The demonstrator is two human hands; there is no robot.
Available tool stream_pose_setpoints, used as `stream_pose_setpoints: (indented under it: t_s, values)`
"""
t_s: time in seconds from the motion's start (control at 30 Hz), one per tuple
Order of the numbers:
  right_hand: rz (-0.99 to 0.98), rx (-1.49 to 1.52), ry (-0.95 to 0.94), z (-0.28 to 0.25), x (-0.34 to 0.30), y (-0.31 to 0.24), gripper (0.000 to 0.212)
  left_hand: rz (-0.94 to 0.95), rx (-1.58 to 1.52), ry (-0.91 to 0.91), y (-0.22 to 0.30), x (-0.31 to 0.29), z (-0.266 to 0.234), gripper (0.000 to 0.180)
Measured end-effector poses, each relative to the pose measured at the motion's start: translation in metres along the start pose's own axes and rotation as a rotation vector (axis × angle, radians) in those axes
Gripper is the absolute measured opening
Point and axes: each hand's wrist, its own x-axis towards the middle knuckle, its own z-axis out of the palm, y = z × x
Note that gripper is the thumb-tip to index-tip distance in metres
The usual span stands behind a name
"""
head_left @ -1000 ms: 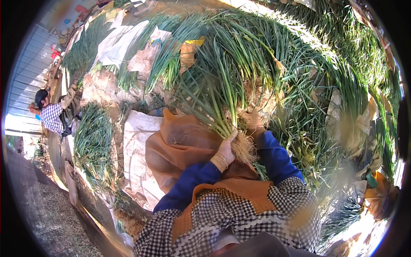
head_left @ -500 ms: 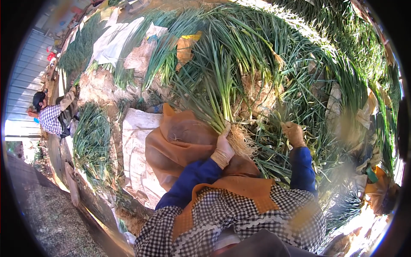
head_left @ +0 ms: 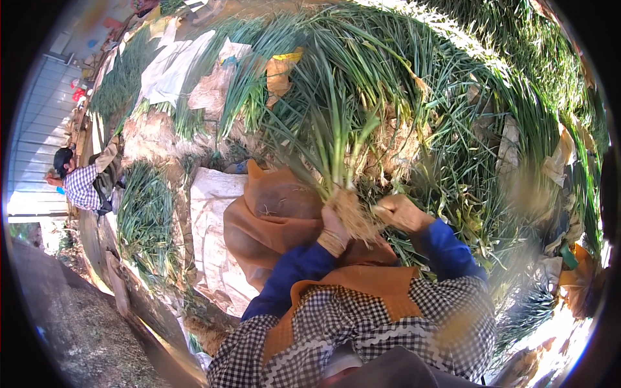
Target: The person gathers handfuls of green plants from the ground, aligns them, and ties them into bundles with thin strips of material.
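Leftmost, by the pale metal wall (head_left: 42, 142) at the left edge of the frame, I make out a co-worker (head_left: 82, 185) in a checked top, one arm stretched up toward the plants. Just right of that person, left of centre, lies a low heap of green leaves (head_left: 145, 213), and above it, in the upper left, I have white sheets (head_left: 178, 68) spread over more greenery, with a band of pale roots (head_left: 155, 134) below them. Next comes a whitish sack (head_left: 220, 239), partly covered on its right by a brown cloth (head_left: 284, 200) that bulges up left of the middle.

At the centre of my view is the bunch of green stalks (head_left: 338, 158), its leaves fanning toward the top and its tangled roots (head_left: 357, 216) hanging toward the lower right. The left hand (head_left: 334, 229), coming out of a blue sleeve (head_left: 284, 278), grasps it low down, close to the roots; some of those fingers are hidden from me behind the bunch.

Just right of the roots I see the right hand (head_left: 402, 213), its fingers curled in, the tips near the root strands; I cannot tell whether they pinch anything. Behind it, a large pile of long leaves (head_left: 453, 129) fills the upper centre and right, and loose trimmings lie tangled beside the hand. Far over, at the lower right, sits an orange-brown bundle (head_left: 577, 281).
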Motion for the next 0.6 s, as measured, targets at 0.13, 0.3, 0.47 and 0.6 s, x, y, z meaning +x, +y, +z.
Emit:
stream_pose_setpoints:
  t_s: [0.13,0.3,0.47,0.6]
  values:
    - [0.254,-0.528,-0.218,-0.024,-0.037,0.065,0.034,0.01,-0.001,0.072,-0.001,0.002,0.005,0.03]
    - [0.226,0.177,0.148,-0.005,0.059,0.072,0.049,0.031,-0.007,0.218,-0.005,0.0,0.021,0.031]
    - [0.003,0.353,0.188,0.033,0.131,0.086,0.04,0.045,0.072,0.305,-0.001,0.002,0.013,0.034]
    - [0.133,0.399,0.339,0.046,0.117,0.073,0.031,0.027,0.09,0.19,0.001,0.001,0.012,0.035]
